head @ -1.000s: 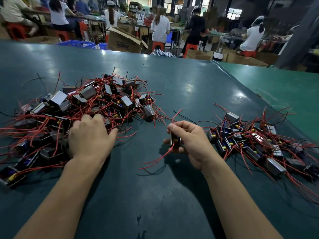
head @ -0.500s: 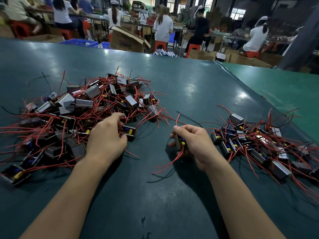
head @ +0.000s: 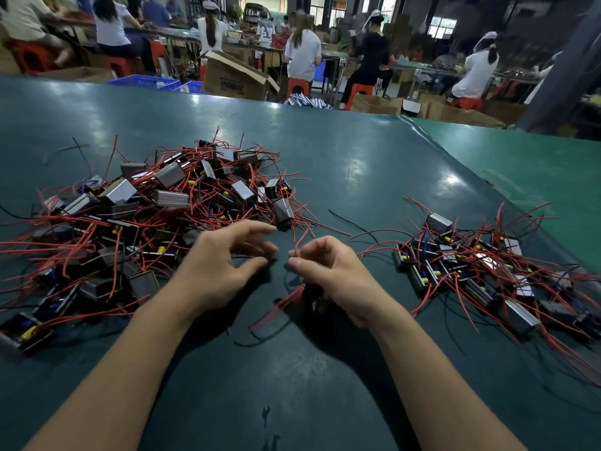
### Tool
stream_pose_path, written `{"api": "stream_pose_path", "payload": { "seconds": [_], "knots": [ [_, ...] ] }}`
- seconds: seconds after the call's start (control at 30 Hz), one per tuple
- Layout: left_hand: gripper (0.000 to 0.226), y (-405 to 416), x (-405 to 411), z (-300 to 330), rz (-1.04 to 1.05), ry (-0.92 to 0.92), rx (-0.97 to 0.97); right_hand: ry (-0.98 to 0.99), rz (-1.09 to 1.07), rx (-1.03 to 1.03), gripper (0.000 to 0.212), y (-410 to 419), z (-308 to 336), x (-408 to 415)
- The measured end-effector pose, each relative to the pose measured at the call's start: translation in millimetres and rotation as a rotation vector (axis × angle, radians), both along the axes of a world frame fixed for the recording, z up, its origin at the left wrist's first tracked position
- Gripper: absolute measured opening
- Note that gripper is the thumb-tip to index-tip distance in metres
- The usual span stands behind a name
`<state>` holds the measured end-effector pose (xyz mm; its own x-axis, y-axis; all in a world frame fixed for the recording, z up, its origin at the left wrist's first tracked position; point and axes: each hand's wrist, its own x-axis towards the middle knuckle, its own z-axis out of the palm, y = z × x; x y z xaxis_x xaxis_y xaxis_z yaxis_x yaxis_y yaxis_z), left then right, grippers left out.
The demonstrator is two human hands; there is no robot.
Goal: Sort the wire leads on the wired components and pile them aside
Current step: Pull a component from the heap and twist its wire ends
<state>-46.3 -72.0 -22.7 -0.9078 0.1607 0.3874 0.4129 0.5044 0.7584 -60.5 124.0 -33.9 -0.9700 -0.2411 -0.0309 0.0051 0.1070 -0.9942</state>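
Head view: two bare hands meet at frame centre above the green table (head: 357,164)
Right hand (head: 335,278): fingers curled round a dark wired component (head: 313,296) under the palm; fingertips pinch its red lead (head: 300,240)
Left hand (head: 221,265): fingers loosely spread; thumb and forefinger at a black wire (head: 247,256), grip unclear
Unsorted pile (head: 156,209): centre left
Sorted pile (head: 481,271): right

Dim overall, lit from overhead. Pale glare patches on the green table (head: 357,164), strongest beyond the wire piles. Soft dark shadows on the table directly beneath both forearms. Wide-angle bending toward the table's outer edges. Slightly blurred, hazy workers behind the table.
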Motion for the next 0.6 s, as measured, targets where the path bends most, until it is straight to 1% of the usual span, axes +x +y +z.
{"api": "stream_pose_path", "payload": {
  "seconds": [0.1, 0.13, 0.2, 0.27, 0.3, 0.33, 0.37, 0.47, 0.5, 0.53, 0.57, 0.6],
  "knots": [
    [0.049, 15, 2, -5, -0.092, -0.081, 0.136, 0.037, 0.055, 0.037, 0.046, -10, -4, 5],
    [0.049, 17, 2, -6, -0.096, -0.088, 0.181, 0.033, 0.054, 0.059, 0.049, -12, -5, 5],
    [0.043, 19, 0, -3, -0.055, -0.045, 0.297, 0.034, 0.019, 0.082, 0.044, -12, -3, 4],
    [0.036, 16, -1, 1, 0.080, 0.023, 0.361, 0.032, -0.006, 0.046, 0.031, -8, 2, 2],
    [0.037, 12, -1, 3, 0.155, 0.045, 0.339, 0.007, -0.009, -0.014, 0.028, -5, 5, 1],
    [0.039, 8, -2, 3, 0.191, 0.052, 0.276, -0.019, -0.005, -0.060, 0.027, -2, 8, 1],
    [0.040, 3, -2, 2, 0.174, 0.031, 0.188, -0.031, -0.004, -0.068, 0.028, 3, 11, 1],
    [0.028, 2, 2, -1, -0.029, -0.102, -0.117, -0.033, -0.009, -0.008, 0.030, 12, 12, -1],
    [0.025, 5, 3, -4, -0.076, -0.086, -0.213, -0.034, -0.012, -0.018, 0.031, 12, 11, -2],
    [0.023, 8, 2, -7, -0.088, -0.030, -0.261, -0.033, -0.015, -0.039, 0.033, 12, 10, -2],
    [0.020, 11, 2, -7, -0.070, 0.042, -0.249, -0.033, -0.017, -0.053, 0.034, 12, 10, -3],
    [0.016, 13, 2, -6, -0.032, 0.116, -0.195, -0.039, -0.015, -0.061, 0.035, 12, 9, -3]
  ]
}}
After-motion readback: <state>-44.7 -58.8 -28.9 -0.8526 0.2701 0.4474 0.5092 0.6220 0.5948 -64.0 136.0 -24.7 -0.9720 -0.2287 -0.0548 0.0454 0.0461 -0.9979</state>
